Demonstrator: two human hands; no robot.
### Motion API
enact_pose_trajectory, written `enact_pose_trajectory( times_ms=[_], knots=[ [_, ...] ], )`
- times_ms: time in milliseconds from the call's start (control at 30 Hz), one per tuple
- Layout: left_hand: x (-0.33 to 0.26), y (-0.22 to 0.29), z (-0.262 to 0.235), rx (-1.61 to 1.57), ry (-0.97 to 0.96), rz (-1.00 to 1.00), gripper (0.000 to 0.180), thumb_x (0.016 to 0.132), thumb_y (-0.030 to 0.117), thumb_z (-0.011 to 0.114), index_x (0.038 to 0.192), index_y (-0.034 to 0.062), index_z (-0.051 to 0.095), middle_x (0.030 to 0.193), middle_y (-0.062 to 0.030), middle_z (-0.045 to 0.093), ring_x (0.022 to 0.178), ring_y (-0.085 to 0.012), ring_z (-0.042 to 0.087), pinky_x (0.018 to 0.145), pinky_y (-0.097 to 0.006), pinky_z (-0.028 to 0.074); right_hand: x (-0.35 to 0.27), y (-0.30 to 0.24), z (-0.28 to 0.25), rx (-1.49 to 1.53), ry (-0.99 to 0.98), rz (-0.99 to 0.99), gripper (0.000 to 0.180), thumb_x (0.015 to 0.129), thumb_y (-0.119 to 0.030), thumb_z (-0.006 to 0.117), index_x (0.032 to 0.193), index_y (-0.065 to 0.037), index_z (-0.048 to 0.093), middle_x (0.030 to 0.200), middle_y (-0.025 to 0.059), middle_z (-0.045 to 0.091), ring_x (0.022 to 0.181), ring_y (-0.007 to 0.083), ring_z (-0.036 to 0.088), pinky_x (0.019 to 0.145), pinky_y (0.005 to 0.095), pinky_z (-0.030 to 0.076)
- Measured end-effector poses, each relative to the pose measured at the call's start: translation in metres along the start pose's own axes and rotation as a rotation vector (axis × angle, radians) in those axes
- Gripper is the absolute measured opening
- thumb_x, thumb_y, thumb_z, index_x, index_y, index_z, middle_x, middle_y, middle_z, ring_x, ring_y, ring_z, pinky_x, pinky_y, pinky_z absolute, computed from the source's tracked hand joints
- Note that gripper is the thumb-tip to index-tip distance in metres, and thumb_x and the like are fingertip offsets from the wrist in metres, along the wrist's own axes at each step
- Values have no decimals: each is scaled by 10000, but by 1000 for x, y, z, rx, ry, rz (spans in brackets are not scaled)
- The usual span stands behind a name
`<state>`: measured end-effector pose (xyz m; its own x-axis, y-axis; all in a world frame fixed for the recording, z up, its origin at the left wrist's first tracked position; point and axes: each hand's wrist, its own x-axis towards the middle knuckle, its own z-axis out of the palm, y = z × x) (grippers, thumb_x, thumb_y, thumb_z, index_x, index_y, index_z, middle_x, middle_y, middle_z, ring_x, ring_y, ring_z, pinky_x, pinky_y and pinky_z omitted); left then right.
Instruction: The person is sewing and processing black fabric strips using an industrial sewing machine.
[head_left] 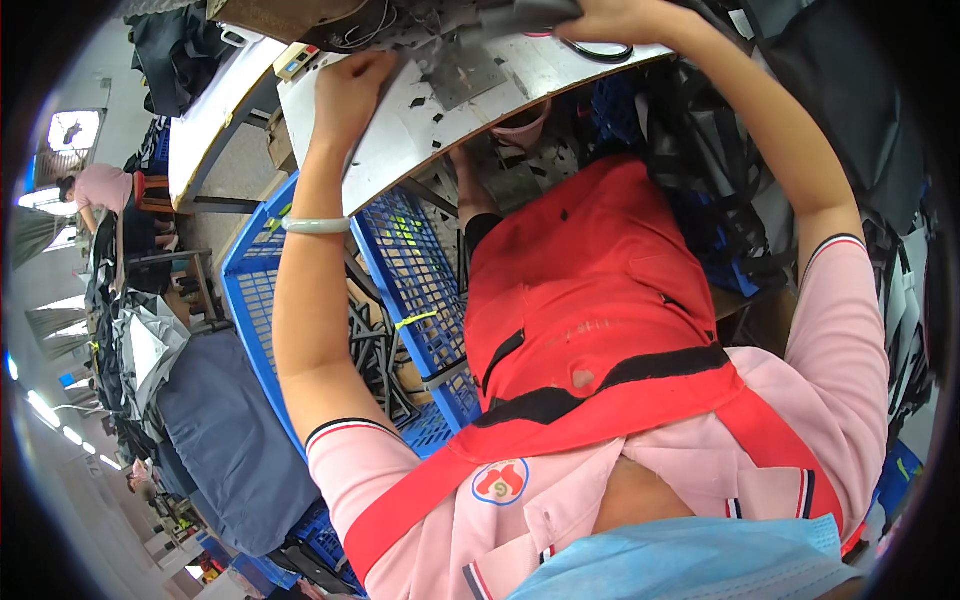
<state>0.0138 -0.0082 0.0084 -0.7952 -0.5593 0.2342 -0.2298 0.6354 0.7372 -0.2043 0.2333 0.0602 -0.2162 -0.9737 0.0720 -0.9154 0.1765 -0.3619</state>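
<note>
Both my arms reach forward to a white worktable [400, 140] at the top of the view. My left hand [350, 88], with a pale green bangle [316, 225] on its wrist, lies on the tabletop, fingertips at the edge of a flat grey fabric piece [462, 72]. My right hand [608, 18] is closed on a dark grey piece of fabric [530, 12] at the table's far edge. Small dark scraps dot the tabletop. A black loop of cord [603, 50] lies just below my right hand.
Two blue plastic crates [255, 300] [410, 265] with black parts stand under and left of the table. A pink tub [522, 125] sits beneath it. Dark fabric and straps [715, 190] pile up at the right. Another person [100, 188] works at the far left.
</note>
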Motion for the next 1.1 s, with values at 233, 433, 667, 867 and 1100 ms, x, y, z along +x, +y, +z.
enact_pose_trajectory(
  times_ms=[233, 433, 667, 867, 1100],
  knots=[
    [-26, 59, 48, -151, -389, -72, 316, 898, 232, 698, 1060, -38, 685, 780, -43, 665, 648, -97, 603, 583, -220, 496, -26, -108, 120, -366, 260, -802, 190, 803, -116, 574, 983, -63, 605, 1175, 115, 577, 1147, 294, 534, 987, 387, 442],
    [-51, 14, 43, -533, -330, -145, 349, 957, 263, 620, 1131, -37, 654, 875, -61, 650, 706, -127, 601, 664, -262, 516, -12, -82, 110, -240, -212, -365, 260, 733, -129, 683, 966, -75, 581, 874, 152, 666, 869, 333, 644, 809, 454, 503],
    [-91, -7, 14, -655, -649, -534, 382, 951, 376, 615, 990, 4, 694, 722, -6, 609, 677, -113, 582, 624, -215, 468, -14, -10, 37, 118, -138, -40, 605, 733, -267, 727, 1237, 6, 536, 1035, 270, 650, 1000, 377, 620, 856, 403, 478],
    [-60, 17, 12, -117, -200, 19, 298, 880, 227, 698, 977, -54, 707, 799, -49, 692, 703, -93, 587, 650, -241, 475, -4, -2, 16, 74, -114, 17, 584, 703, -265, 757, 1186, 6, 573, 1005, 226, 675, 974, 327, 640, 854, 383, 484],
    [-27, 19, 19, -120, -110, -12, 299, 879, 267, 709, 1006, -3, 730, 780, -57, 699, 710, -89, 601, 654, -230, 478, 9, 6, -1, 204, -56, 87, 555, 673, -260, 786, 1116, 29, 618, 1021, 201, 687, 971, 270, 650, 863, 350, 491]
  ],
)
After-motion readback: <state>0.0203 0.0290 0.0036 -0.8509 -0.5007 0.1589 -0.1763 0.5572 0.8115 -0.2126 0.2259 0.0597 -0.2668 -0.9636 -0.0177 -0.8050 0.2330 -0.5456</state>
